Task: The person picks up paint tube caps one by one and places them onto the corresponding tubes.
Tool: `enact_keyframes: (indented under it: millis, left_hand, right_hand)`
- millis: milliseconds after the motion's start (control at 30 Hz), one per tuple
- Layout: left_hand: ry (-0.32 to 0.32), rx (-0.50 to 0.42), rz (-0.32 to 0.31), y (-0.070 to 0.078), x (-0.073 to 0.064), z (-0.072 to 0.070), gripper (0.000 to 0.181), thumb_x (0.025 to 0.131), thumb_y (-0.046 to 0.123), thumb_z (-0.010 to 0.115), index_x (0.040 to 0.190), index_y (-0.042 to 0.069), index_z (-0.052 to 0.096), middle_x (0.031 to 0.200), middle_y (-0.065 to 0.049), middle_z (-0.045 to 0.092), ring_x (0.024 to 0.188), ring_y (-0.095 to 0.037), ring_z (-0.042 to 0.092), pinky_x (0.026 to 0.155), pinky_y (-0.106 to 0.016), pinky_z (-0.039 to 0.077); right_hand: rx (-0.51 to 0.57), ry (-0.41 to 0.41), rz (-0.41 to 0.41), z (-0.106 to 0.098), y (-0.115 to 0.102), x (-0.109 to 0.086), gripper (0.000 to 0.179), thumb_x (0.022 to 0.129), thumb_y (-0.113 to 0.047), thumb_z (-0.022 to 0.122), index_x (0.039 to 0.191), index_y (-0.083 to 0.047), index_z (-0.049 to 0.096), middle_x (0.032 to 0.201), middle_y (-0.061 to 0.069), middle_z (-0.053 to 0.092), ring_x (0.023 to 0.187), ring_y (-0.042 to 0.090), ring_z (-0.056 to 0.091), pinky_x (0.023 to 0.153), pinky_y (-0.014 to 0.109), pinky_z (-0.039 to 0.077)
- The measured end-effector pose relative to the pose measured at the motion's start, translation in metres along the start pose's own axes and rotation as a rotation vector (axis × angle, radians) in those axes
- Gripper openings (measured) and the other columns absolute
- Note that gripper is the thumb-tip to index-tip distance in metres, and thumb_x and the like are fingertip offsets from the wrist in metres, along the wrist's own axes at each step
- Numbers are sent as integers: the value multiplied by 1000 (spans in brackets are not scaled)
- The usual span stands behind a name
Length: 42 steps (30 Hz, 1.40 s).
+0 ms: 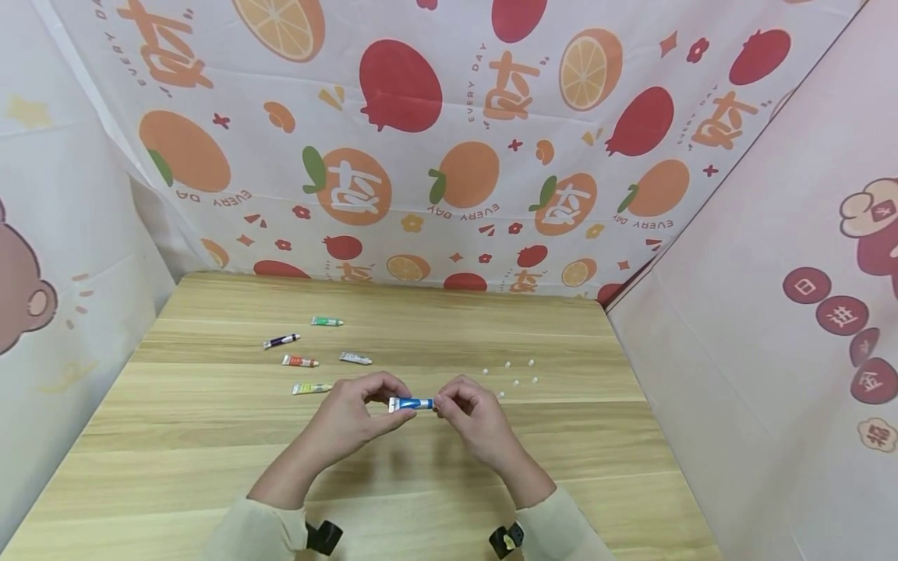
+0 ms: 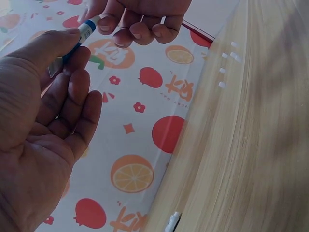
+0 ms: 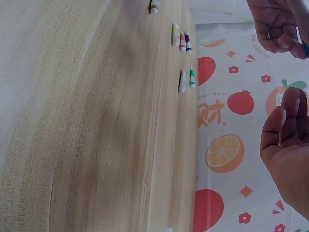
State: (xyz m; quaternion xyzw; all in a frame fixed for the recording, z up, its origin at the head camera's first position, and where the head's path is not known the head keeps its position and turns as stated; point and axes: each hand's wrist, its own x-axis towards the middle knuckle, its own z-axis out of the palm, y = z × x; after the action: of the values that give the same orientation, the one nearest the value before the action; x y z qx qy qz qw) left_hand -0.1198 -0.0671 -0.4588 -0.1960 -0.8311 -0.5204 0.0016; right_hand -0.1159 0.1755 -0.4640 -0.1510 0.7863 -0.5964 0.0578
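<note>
Thumb and fingers of my left hand [image 1: 354, 413] hold a small blue-and-white paint tube [image 1: 412, 403], raised a little above the table and lying nearly level. At its right end my right hand [image 1: 479, 414] pinches the white cap; the fingertips partly hide it in the head view. The left wrist view shows the white tip of the tube [image 2: 87, 32] by the right fingers. Other paint tubes lie on the table to the left: green [image 1: 327, 321], dark purple [image 1: 282, 341], red [image 1: 300, 361], silver-white [image 1: 355, 358] and yellow [image 1: 311, 389], the yellow one next to my left hand.
Several small white caps [image 1: 515, 382] lie scattered on the wooden table [image 1: 561, 475], beyond my right hand. Another tube, with brownish marking [image 3: 154, 6], shows in the right wrist view. Fruit-patterned cloth [image 1: 421, 195] hangs behind the table, with pale cloths at both sides.
</note>
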Motion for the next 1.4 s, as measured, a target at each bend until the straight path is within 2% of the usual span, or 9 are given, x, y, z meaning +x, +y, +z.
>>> enact_keyframes:
  millis: [400,633,867,1000,1167,1267,1400]
  left_hand:
    - [-1,54,-1,1,0,4,17,89,28,91,99,31,78,93,19,78,91,1,70,91,-34,59]
    - [14,128,38,-1,1,9,17,89,27,91,98,31,78,93,21,78,88,3,69,87,-32,59]
    - [-24,166,63,2,5,9,18,91,25,90,100,29,76,93,20,76,89,2,69,82,-27,57]
    - [-55,206,86,4,8,7,18,91,23,90,100,29,76,94,19,76,90,0,70,82,-25,58]
    - [-63,277,97,4,13,7,19,90,24,91,101,28,76,98,17,76,87,-3,64,77,-23,55]
    - [-71,283,96,2,17,7,20,90,24,91,104,26,77,100,16,76,85,-2,61,75,-22,53]
    - [-83,245,76,-4,21,7,22,89,22,91,106,24,79,98,14,77,82,-4,60,74,-22,53]
  right_hand:
    - [-17,-7,39,2,0,0,28,110,-19,65,95,3,73,104,16,66,90,6,62,81,19,52]
    - [-52,-5,73,3,4,1,32,111,-21,63,95,5,72,104,14,65,89,8,59,80,19,49]
    - [-56,22,101,2,6,2,29,112,-21,62,95,1,73,104,13,65,90,9,60,80,20,50]
    - [-57,38,112,0,6,2,28,112,-21,62,93,-3,73,104,11,65,91,10,61,80,21,51]
    - [-56,44,114,-4,8,2,27,111,-22,63,94,-3,73,104,9,65,91,10,62,82,21,53]
    - [-40,17,108,-8,10,1,28,111,-25,64,100,-1,73,106,11,65,93,10,63,85,21,54]
    - [-18,-3,90,-19,13,-2,25,109,-22,69,116,1,71,115,19,67,97,10,64,86,21,55]
